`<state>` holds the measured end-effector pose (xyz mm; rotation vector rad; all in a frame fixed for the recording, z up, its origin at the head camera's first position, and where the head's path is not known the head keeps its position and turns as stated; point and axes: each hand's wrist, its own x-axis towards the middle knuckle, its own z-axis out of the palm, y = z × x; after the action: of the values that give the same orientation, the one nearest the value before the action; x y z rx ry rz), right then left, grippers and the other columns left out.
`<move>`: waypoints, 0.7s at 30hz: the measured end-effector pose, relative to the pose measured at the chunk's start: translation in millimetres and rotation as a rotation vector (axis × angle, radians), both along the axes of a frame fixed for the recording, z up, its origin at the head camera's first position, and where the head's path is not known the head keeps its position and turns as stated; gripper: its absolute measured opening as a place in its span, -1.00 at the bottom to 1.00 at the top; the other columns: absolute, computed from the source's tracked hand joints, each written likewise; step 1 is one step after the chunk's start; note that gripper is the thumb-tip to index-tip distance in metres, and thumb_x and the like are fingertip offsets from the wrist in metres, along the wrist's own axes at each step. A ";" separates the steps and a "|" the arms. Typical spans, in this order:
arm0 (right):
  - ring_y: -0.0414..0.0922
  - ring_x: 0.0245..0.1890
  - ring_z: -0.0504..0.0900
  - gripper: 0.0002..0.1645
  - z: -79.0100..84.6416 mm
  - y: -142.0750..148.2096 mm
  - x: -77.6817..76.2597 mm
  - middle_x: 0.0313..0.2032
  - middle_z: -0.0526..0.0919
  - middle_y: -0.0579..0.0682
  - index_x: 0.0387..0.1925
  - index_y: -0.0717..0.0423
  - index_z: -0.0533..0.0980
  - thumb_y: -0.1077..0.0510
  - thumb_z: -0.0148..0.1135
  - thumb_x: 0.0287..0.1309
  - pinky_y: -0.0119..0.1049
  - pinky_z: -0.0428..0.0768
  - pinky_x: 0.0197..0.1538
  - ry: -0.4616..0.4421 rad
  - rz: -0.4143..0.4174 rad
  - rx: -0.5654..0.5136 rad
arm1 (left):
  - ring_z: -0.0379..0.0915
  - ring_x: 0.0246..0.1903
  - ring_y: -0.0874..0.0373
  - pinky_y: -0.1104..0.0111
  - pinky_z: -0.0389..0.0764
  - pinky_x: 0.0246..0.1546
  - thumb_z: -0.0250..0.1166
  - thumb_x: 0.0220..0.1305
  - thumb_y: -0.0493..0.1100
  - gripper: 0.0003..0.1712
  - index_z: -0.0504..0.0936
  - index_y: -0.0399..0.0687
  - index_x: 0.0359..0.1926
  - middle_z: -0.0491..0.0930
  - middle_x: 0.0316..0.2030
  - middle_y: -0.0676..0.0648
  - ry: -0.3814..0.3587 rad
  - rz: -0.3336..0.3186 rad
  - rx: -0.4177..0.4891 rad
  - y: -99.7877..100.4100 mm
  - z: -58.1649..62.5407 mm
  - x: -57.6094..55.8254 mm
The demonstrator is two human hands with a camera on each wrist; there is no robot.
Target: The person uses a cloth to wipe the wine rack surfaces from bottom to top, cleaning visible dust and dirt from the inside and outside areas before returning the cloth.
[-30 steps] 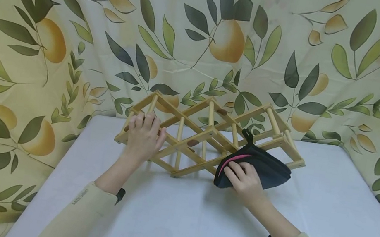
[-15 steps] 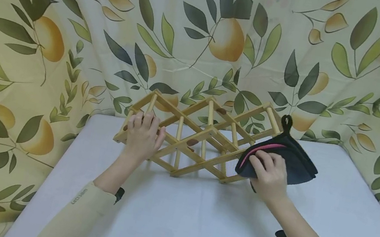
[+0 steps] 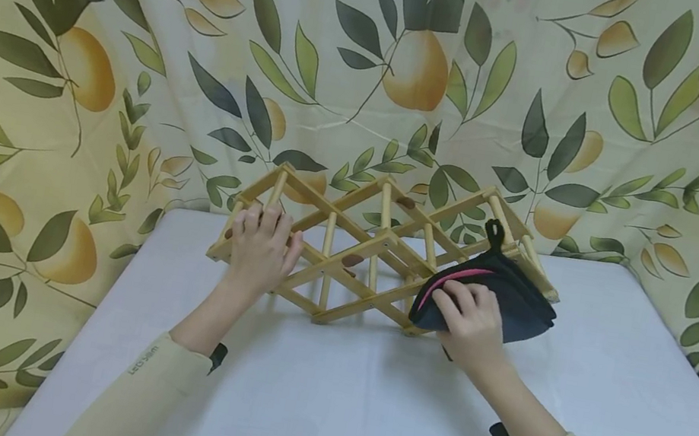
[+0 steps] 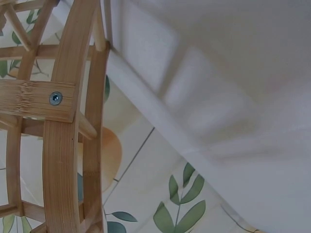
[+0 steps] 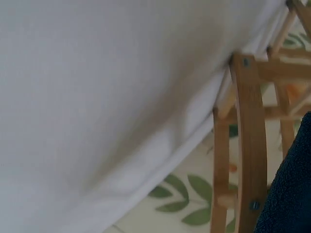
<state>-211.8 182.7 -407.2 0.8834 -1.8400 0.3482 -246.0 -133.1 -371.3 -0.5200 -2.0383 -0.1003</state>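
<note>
A folding wooden lattice rack (image 3: pixel 380 242), made of crossed slats joined by round dowels, stands spread out on the table. At its left end my left hand (image 3: pixel 261 246) grips the slats, fingers bent over them. My right hand (image 3: pixel 474 324) pinches a dark navy cloth pouch (image 3: pixel 518 308) with a pink edge and a black loop at its top. The pouch overlaps the rack's right section in the head view. In the right wrist view the pouch (image 5: pixel 291 189) shows a fuzzy dark blue surface close beside the rack (image 5: pixel 250 121). Neither hand shows in the wrist views.
A white cloth covers the table (image 3: pixel 345 410). Behind and to the left hangs a curtain (image 3: pixel 227 35) printed with leaves and yellow fruit. Past the table's edge in the left wrist view, the curtain (image 4: pixel 141 179) shows again.
My right hand moved the pouch right, off the rack's middle, then partly back left, its loop now standing up. My left hand keeps its grip on the rack.
</note>
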 end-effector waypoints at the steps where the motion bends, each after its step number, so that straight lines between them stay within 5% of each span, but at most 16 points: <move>1: 0.19 -0.43 0.40 -0.75 -3.3 -4.0 0.3 -0.33 0.54 0.23 -0.36 0.26 0.50 0.38 0.10 -0.25 0.02 0.35 -0.48 -0.010 0.015 0.021 | 0.11 -0.23 -0.09 0.10 0.14 -0.22 -0.14 0.24 -0.04 -0.67 0.40 -0.20 -0.40 0.24 -0.26 -0.14 -0.001 -0.001 -0.001 -0.1 0.0 0.0; 10: 0.12 -0.40 0.41 -0.42 -9.4 -12.0 4.8 -0.29 0.53 0.18 -0.33 0.19 0.48 0.40 0.45 -0.64 -0.05 0.41 -0.43 -0.086 -0.011 0.136 | 0.09 -0.25 -0.09 0.10 0.13 -0.23 -0.18 0.28 -0.02 -0.64 0.38 -0.19 -0.39 0.22 -0.26 -0.14 -0.003 -0.005 -0.008 0.3 1.0 -0.7; 17: 0.21 -0.42 0.39 -0.82 16.2 13.6 4.7 -0.33 0.53 0.24 -0.34 0.27 0.49 0.28 0.10 -0.06 0.06 0.37 -0.44 -0.031 -0.081 0.004 | 0.09 -0.25 -0.09 0.10 0.12 -0.23 -0.13 0.24 -0.03 -0.69 0.38 -0.18 -0.40 0.22 -0.26 -0.14 0.011 -0.007 -0.007 -0.3 -0.6 -1.1; 21: 0.22 -0.36 0.39 -0.73 30.3 25.5 9.2 -0.29 0.53 0.25 -0.33 0.26 0.49 0.30 0.28 -0.19 0.10 0.38 -0.34 -0.067 -0.150 -0.052 | 0.09 -0.24 -0.09 0.09 0.12 -0.22 -0.11 0.23 -0.04 -0.71 0.38 -0.17 -0.41 0.22 -0.27 -0.14 0.022 -0.017 -0.004 -1.0 -0.6 -2.4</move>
<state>-202.6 208.2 -376.9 0.7013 -1.9371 0.3330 -248.4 -134.1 -371.9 -0.5384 -2.0130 -0.1003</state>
